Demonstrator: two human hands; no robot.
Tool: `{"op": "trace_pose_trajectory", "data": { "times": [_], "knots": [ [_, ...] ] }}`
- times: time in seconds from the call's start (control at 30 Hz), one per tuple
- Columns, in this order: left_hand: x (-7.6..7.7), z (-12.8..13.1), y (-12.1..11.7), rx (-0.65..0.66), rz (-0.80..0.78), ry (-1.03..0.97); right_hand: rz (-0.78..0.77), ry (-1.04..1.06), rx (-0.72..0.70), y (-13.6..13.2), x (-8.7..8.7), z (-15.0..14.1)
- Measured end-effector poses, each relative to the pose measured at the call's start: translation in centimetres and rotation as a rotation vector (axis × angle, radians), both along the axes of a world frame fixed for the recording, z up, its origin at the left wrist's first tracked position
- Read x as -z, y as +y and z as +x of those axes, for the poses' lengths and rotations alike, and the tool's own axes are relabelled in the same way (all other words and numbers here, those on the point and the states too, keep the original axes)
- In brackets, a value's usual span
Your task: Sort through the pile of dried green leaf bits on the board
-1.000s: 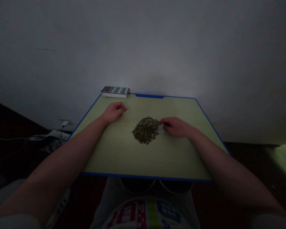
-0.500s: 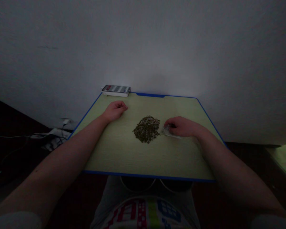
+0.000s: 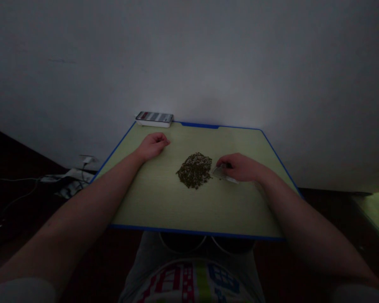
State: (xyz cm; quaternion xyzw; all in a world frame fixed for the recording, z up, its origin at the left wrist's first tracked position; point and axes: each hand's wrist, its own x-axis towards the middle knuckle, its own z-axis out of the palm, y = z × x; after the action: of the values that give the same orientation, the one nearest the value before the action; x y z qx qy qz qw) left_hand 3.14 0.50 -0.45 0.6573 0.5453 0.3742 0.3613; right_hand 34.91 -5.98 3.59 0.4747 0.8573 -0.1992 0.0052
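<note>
A big, plain wall [image 3: 208,63] fills the back, and it looks gray in the dim light. In front of it is a small desk [image 3: 164,206] with a pale yellow-green top and blue edges, and its far edge is right by the wall. The person's two bare arms come in over the two near corners. Past the near edge there is a shirt [image 3: 189,282] with pink, green and blue shapes on it. A loose pile of tiny green-brown bits [image 3: 194,170] sits in the middle of the desk, about halfway between the far and near edges. The bits are too small for me to tell what they are. The right hand [image 3: 238,166] is between the pile and the right edge, with its fingers pinching something. The left hand [image 3: 153,145] lies near the left edge, toward the far left corner, with its fingers curled in loosely. In that corner, a phone [image 3: 154,116] lies flat on a white box [image 3: 154,124]. The thing the right hand pinches is a thin, see-through piece [image 3: 220,172], maybe plastic. It is just beside the pile, but I cannot tell if they touch.
</note>
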Motion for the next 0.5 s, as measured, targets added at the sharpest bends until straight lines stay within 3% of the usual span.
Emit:
{"op": "trace_pose_trajectory", "data": {
  "times": [0.5],
  "knots": [
    [0.10,-0.02,0.04,0.004,0.005,-0.010,0.007,0.033,-0.038,-0.49,0.15,-0.87]
  ]
}}
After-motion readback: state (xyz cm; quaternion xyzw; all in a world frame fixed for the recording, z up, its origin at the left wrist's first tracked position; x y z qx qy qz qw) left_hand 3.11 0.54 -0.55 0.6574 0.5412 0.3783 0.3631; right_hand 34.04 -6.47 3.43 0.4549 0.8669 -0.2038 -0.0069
